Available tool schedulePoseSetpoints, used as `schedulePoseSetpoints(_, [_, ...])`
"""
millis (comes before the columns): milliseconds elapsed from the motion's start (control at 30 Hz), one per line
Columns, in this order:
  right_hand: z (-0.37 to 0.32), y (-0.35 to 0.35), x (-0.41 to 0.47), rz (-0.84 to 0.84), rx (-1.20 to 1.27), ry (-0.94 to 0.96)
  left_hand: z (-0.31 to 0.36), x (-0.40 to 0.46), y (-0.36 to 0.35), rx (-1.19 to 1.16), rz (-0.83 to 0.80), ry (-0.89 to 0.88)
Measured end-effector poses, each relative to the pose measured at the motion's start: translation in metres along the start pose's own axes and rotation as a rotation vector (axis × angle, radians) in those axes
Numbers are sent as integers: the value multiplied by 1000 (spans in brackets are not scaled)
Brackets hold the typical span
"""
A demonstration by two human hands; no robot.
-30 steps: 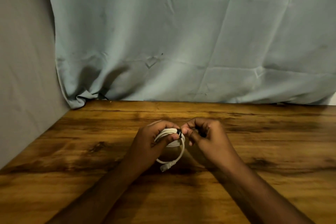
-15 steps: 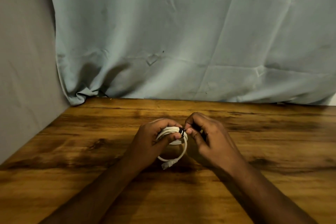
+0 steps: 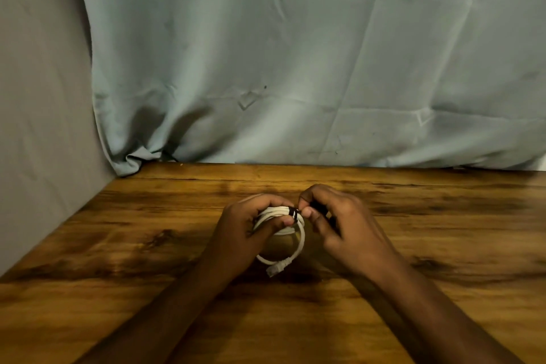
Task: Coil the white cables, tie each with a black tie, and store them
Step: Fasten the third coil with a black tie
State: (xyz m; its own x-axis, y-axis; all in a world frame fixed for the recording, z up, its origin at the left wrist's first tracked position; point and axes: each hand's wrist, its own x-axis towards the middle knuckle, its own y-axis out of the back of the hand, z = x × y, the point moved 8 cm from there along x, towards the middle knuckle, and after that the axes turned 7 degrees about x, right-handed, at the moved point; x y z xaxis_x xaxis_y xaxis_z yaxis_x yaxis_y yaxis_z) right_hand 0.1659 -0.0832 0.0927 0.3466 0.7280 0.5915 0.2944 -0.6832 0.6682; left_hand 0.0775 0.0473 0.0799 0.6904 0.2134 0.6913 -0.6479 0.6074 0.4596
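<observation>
A coiled white cable [image 3: 300, 241] is held just above the wooden table [image 3: 118, 245] at its middle. My left hand [image 3: 251, 227] grips the top of the coil, thumb pressed on the strands. A black tie [image 3: 294, 213] is wrapped around the bundle at the top right. My right hand [image 3: 334, 221] pinches the tie's end with thumb and forefinger, right beside the left thumb. The cable's white plug [image 3: 274, 270] hangs at the bottom of the loop. Part of the coil is hidden inside my left palm.
A pale blue-grey curtain [image 3: 295, 68] hangs behind the table's far edge. A grey wall [image 3: 35, 97] closes off the left side. No other cables, ties or containers are in view.
Both hands stayed at the middle of the table. The fingers of my right hand shifted slightly on the black tie against the coil.
</observation>
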Motion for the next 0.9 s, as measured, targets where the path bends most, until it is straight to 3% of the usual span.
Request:
schedulePoseSetpoints(367, [-13, -11, -2, -109, -249, -1, 4, 0, -1, 118, -37, -63])
schedulePoseSetpoints(567, [-9, -13, -3, -154, -214, -36, 4, 0, 0, 136, -44, -67])
schedulePoseSetpoints(800, [-10, -16, -5, -86, -40, -96, 6, -1, 5, 128, -18, -48])
schedulePoseSetpoints(900, [-1, -12, -7, 22, 204, -167, 8, -1, 9, 139, 9, -33])
